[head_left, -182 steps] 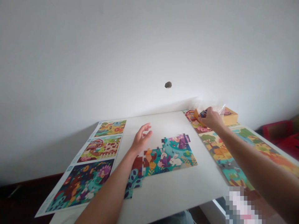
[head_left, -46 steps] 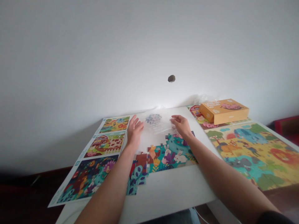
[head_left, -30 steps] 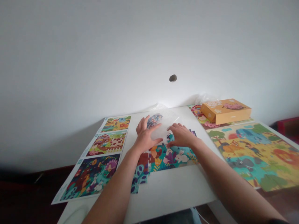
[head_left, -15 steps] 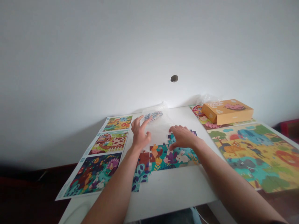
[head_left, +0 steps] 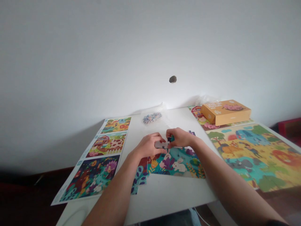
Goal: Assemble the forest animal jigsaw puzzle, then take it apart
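Observation:
A partly joined jigsaw puzzle (head_left: 180, 166) with white rabbits, flowers and teal leaves lies on the white table in front of me. At its upper left edge is my left hand (head_left: 149, 146), fingers bent and held apart from the thumb, with a gap of table showing between them. Close by, my right hand (head_left: 180, 138) is curled over the puzzle's upper part. Its thumb and index finger come together at the edge; whatever is between them is too small to make out. Both hands cover some of the puzzle.
A clear bag (head_left: 152, 118) of loose pieces lies behind the hands. On the left is a reference sheet (head_left: 90, 174) with three pictures. At right, a finished safari puzzle (head_left: 254, 153) lies before an orange puzzle box (head_left: 225, 113) on a farm puzzle (head_left: 199, 116). A wall (head_left: 105, 62) rises behind.
Both hands have lowered and come close together at the puzzle's upper edge. My left hand moved right and down from above the table; my right fingers have curled inward.

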A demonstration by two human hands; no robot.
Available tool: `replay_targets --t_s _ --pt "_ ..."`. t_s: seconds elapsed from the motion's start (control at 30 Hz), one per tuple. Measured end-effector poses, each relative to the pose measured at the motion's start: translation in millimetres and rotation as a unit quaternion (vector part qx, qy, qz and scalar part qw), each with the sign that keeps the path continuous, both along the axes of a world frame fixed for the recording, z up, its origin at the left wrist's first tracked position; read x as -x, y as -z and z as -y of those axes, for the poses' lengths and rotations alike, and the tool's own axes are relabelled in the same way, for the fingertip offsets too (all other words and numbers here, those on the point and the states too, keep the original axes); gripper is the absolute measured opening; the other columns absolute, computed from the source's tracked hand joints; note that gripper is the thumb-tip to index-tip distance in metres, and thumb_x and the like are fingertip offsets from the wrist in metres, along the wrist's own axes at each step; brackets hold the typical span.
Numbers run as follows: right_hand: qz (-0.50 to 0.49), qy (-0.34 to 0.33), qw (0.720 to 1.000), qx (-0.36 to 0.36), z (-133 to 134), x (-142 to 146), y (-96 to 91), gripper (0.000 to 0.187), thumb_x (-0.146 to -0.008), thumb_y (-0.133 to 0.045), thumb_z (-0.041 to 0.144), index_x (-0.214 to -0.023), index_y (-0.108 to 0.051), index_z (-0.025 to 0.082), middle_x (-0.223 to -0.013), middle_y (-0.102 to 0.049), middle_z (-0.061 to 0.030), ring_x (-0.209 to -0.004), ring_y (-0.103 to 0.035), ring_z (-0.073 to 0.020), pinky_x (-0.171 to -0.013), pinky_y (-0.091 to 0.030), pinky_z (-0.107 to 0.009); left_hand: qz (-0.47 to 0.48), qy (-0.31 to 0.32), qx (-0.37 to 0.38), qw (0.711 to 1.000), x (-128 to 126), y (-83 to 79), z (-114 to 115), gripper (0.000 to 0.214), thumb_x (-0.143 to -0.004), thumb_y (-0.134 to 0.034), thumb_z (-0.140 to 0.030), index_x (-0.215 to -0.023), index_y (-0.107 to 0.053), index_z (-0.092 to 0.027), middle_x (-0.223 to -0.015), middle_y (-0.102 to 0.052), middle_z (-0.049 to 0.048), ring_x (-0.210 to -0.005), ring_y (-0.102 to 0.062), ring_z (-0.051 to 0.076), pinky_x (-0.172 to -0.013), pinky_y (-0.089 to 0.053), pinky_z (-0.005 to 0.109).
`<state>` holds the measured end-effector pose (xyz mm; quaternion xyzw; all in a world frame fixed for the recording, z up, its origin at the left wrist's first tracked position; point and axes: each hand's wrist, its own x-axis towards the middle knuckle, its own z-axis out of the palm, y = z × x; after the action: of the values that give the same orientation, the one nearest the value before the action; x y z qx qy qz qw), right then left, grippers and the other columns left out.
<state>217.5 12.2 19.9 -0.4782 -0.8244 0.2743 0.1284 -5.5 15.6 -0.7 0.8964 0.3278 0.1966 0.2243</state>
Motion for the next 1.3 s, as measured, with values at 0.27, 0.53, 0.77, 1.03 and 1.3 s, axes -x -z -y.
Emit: replay_targets --t_s 0.27,0.53,0.77,1.03,1.3 --pt "-0.241 0.034 0.967 -0.075 3 18 10.8 0.012 -0.087 -0.059 0.031 -0.089 -0.060 0.018 -0.074 -0.064 0.0024 -0.067 -0.056 -0.0114 -0.068 -0.041 -0.023 0.029 -0.027 0.009 0.999 -8 8.3 1 0.034 -0.075 -0.073 -0.053 -0.094 -0.073 -0.024 -0.104 -0.067 0.0035 -0.090 -0.064 0.021 -0.081 -0.049 0.029" --pt "-0.401 0.174 0.889 -0.135 12 51 16.4 0.024 -0.092 -0.053 0.043 -0.088 -0.059 0.020 -0.076 -0.058 0.0010 -0.069 -0.052 -0.0124 -0.067 -0.041 -0.024 0.202 -0.127 0.011 0.971 -15 12.4 -2 0.028 -0.093 -0.052 -0.036 -0.076 -0.059 -0.016 -0.064 -0.053 -0.0019 -0.059 -0.048 0.010 -0.058 -0.039 0.022" --pt "-0.640 0.285 0.712 -0.046 3 51 22.7 0.023 -0.088 -0.053 0.044 -0.086 -0.056 0.022 -0.060 -0.032 0.0074 -0.049 -0.028 -0.0083 -0.045 -0.023 -0.020 0.150 -0.020 -0.022 0.988 -18 2.3 9 0.015 -0.087 -0.061 -0.030 -0.079 -0.062 -0.018 -0.095 -0.064 0.0041 -0.071 -0.057 0.011 -0.059 -0.044 0.022" --pt "-0.596 0.244 0.764 -0.043 9 57 19.0 0.021 -0.086 -0.050 0.040 -0.089 -0.059 0.021 -0.069 -0.044 0.0032 -0.057 -0.040 -0.0112 -0.051 -0.034 -0.023 0.102 -0.041 -0.022 0.994 -31 3.9 15 0.002 -0.079 -0.063 -0.020 -0.077 -0.062 -0.019 -0.088 -0.065 0.0021 -0.077 -0.060 0.014 -0.070 -0.047 0.024" --pt "0.144 0.363 0.919 -0.048 13 -13 -21.5 0.044 -0.071 -0.070 0.029 -0.112 -0.061 0.012 -0.113 -0.058 -0.0232 -0.106 -0.056 -0.0373 -0.084 -0.045 -0.046 0.231 -0.179 0.059 0.954 -25 11.4 7 0.013 -0.079 -0.062 -0.025 -0.071 -0.056 -0.018 -0.063 -0.057 -0.0036 -0.060 -0.054 0.010 -0.054 -0.041 0.019"
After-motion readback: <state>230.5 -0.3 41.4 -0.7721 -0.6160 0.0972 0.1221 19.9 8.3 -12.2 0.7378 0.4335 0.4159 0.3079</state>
